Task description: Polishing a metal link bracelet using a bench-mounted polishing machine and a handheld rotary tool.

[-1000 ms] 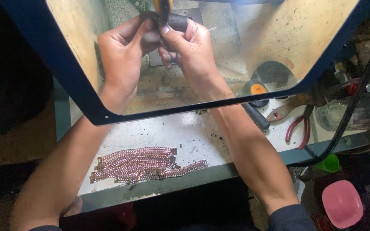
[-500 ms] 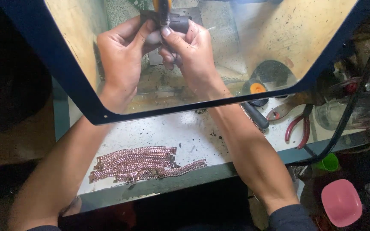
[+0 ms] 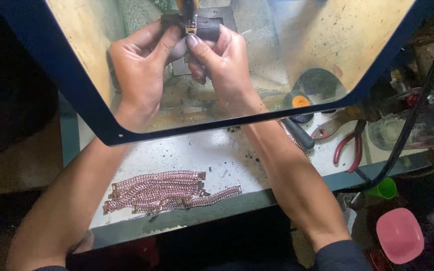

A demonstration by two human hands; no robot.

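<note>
Behind the shield: at the top centre of the frame, seen through the blue-framed amber transparent guard panel [image 3: 327,60], your two hands meet over a short dark strap-like piece with a small gold metal link [image 3: 192,25].
Change: against the picture from a second ago, almost nothing has moved; both hands sit in the same spot and the dark piece has at most edged a little toward the top of the frame. I judge you are holding it steady in a fine, stationary step, not repositioning it.
Left hand [image 3: 139,75]: its grip is closed, thumb and fingers pinching the left end of the dark piece.
Right hand [image 3: 224,62]: its grip is closed too, thumb pressed on top near the gold link, fingers curled under the right end.
Long axis: the dark piece lies left to right across the frame, one end in each hand, roughly level.
Pointing: the gold link faces up toward the orange-and-dark tool tip [image 3: 187,6] at the top edge; I cannot tell whether they touch.
Bench [image 3: 217,155]: a pile of rose-gold chain bracelets [image 3: 164,193] lies near the lower left edge, well apart from the hands.
Right side: red-handled pliers [image 3: 350,145] rest on the bench, and a pink shallow dish [image 3: 399,235] sits at the lower right.
</note>
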